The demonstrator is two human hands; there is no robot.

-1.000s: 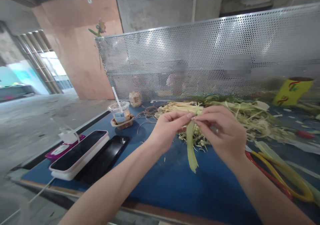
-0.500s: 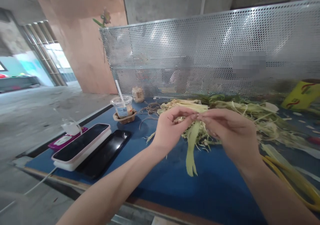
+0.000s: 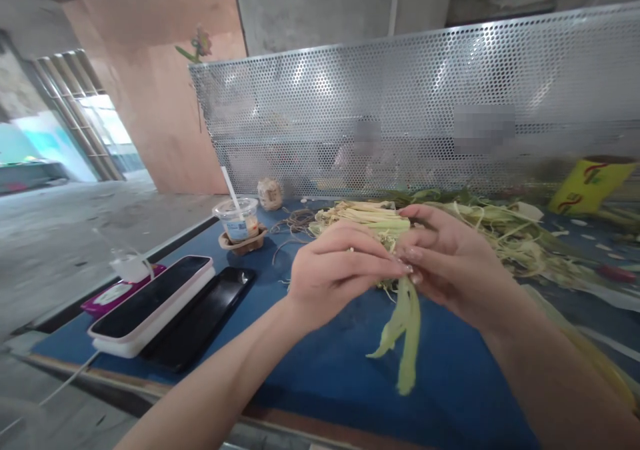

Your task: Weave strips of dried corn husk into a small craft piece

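Note:
A pale green strip of corn husk (image 3: pixel 409 343) hangs down over the blue tabletop, its lower part split into two tails. My left hand (image 3: pixel 345 263) pinches its top from the left, fingers pressed together. From the other side, my right hand (image 3: pixel 440 257) grips the same strip, its fingertips touching those of the left. The fingers hide the strip's upper end. Just behind both hands lies a pile of cut pale husk strips (image 3: pixel 357 215), partly covered by them.
More loose husks (image 3: pixel 520 237) spread to the right, near a yellow wrapper (image 3: pixel 593 183). At left are a phone (image 3: pixel 155 297), a black tray-like slab (image 3: pixel 200 317) and a plastic cup with a straw (image 3: pixel 237 220). A perforated metal screen (image 3: pixel 320 123) stands behind the table (image 3: pixel 310 383).
Both hands have moved lower, with the left turned more over the strip. The strip's lower end, before only notched, now hangs in two long separate tails. The view has shifted slightly.

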